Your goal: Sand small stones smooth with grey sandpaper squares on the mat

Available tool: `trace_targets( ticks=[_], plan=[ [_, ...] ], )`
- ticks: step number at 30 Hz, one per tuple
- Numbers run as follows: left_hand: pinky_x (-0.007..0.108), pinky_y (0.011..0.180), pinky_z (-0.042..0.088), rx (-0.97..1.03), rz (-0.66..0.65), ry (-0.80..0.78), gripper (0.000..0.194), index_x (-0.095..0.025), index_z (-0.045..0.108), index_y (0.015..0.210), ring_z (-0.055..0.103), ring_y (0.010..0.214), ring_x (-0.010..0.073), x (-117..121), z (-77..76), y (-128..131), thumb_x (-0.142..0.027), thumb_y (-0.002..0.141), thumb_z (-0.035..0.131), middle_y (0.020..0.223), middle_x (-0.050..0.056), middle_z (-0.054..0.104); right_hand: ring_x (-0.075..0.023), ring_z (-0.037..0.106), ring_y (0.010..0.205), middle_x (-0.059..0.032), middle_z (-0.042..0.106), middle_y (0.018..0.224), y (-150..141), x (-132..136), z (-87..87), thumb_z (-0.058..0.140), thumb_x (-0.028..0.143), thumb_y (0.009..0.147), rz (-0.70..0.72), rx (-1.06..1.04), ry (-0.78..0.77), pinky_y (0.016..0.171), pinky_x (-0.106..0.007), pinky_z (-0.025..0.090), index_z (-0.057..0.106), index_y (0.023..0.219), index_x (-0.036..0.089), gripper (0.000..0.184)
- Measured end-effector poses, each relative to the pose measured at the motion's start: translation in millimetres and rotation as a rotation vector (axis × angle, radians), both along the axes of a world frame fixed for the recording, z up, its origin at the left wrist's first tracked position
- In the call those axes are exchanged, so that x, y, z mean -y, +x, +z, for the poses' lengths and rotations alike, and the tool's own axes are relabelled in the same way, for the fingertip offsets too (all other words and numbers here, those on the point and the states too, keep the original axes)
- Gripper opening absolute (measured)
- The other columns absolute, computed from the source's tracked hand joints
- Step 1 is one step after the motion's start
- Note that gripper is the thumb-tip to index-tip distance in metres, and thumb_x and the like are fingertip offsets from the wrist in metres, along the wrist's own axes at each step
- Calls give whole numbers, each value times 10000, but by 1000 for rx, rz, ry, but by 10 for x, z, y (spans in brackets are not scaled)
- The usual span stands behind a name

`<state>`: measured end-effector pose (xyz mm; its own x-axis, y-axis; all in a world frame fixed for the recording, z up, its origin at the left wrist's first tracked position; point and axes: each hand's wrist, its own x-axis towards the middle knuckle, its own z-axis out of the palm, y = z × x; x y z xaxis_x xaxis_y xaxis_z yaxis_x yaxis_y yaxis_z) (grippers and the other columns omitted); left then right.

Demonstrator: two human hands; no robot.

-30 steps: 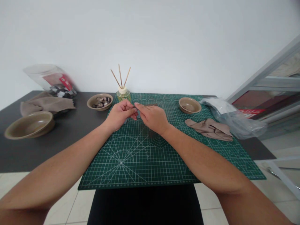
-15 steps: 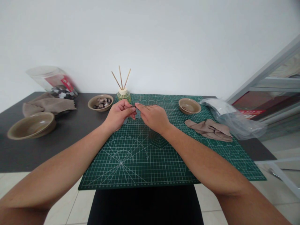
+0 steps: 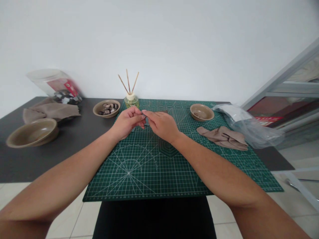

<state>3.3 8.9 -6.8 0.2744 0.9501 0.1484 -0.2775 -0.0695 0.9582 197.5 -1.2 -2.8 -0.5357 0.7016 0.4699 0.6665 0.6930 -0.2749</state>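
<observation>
Over the green mat point(image 3: 149, 186), your left hand point(image 3: 126, 122) and right hand point(image 3: 163, 126) pinch a dark piece point(image 3: 143, 114); slack grip could drop it.

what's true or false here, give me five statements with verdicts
1. The left hand and right hand are over the green cutting mat. True.
2. They are spread apart. False: their fingers are close together at a small dark piece.
3. A crumpled brown cloth lies on the mat's right side. True.
4. The tan bowl just left of the reed diffuser holds loose pieces. True.
5. Nothing rises from the reed diffuser. False: three reeds do.
</observation>
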Motion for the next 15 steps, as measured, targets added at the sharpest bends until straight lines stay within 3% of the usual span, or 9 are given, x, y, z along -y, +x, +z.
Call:
trace_targets(
  ticks=[6, 15],
  plan=[
    [249, 529, 628, 34, -62, -76, 463, -153, 651, 773, 697, 559, 141, 15, 36, -15, -331, 649, 1059, 651, 17, 746, -244, 792, 1159, -90, 853, 1268, 30, -37, -60, 525, 208, 1109, 25, -153, -40, 1079, -422, 583, 767, 1351, 211, 343],
    [211, 484, 562, 5, -183, -167, 427, -136, 673, 725, 635, 482, 115, 13, 76, -53, -339, 681, 1046, 602, 42, 729, -230, 715, 1119, -98, 775, 1199, 54, -151, -177, 519, 265, 1100, 256, -425, -139, 1022, -420, 581, 697, 1179, 220, 201]
  ],
)
